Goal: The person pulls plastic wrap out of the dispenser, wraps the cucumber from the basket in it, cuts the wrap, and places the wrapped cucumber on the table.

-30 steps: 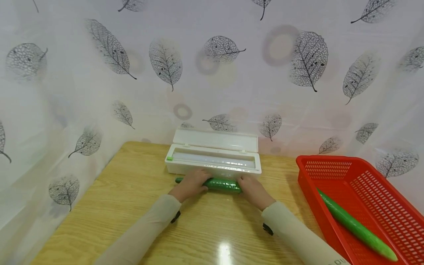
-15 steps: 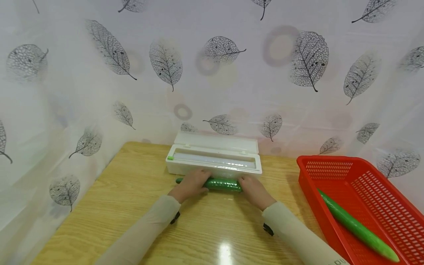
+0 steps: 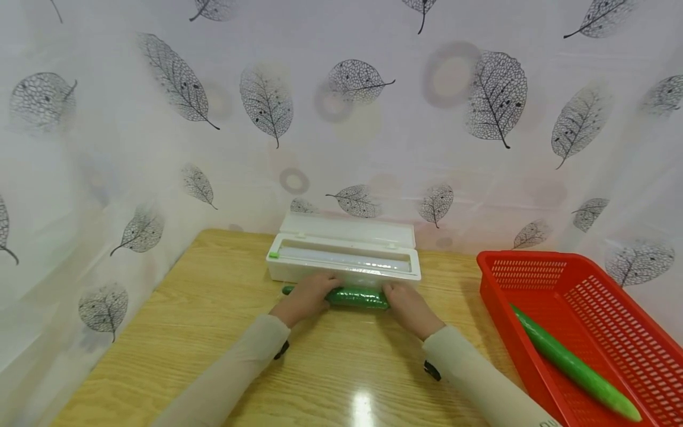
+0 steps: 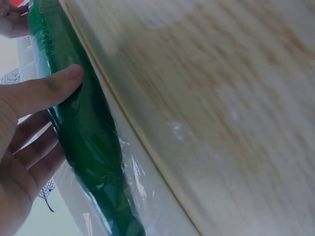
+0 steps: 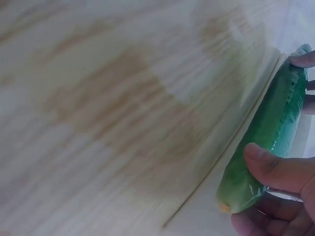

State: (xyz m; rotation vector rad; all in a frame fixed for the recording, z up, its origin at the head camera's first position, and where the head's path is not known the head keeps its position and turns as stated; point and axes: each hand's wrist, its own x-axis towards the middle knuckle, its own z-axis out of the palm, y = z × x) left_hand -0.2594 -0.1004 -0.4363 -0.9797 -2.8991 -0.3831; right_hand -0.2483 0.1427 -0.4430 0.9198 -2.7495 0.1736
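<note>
The left hand's fingers [image 4: 56, 87] grip the cucumber [image 3: 358, 298], with the thumb laid over it and the other fingers behind. The right hand [image 3: 409, 307] pinches its other end, thumb against the remaining fingers. The cucumber lies lengthwise along the near side of the white box [image 3: 285, 272]; whether the two touch, I cannot tell.

Clear film [image 4: 135, 173] covers the cucumber and hangs loose and creased along its side past the left hand [image 3: 308, 298], so wrapping looks well along but unfinished: that slack has yet to be smoothed down. Whether the film is cut free or runs back into the white box is hidden.

The white box's lid [image 3: 347, 229] stands raised at its back, and the roll [image 3: 341, 258] shows inside it. Right of the white box, on the same tabletop [image 3: 213, 284], sits a red basket [image 3: 498, 323] holding a second cucumber [image 3: 576, 363]. That one seems bare, so its wrapping is probably all left to do.
</note>
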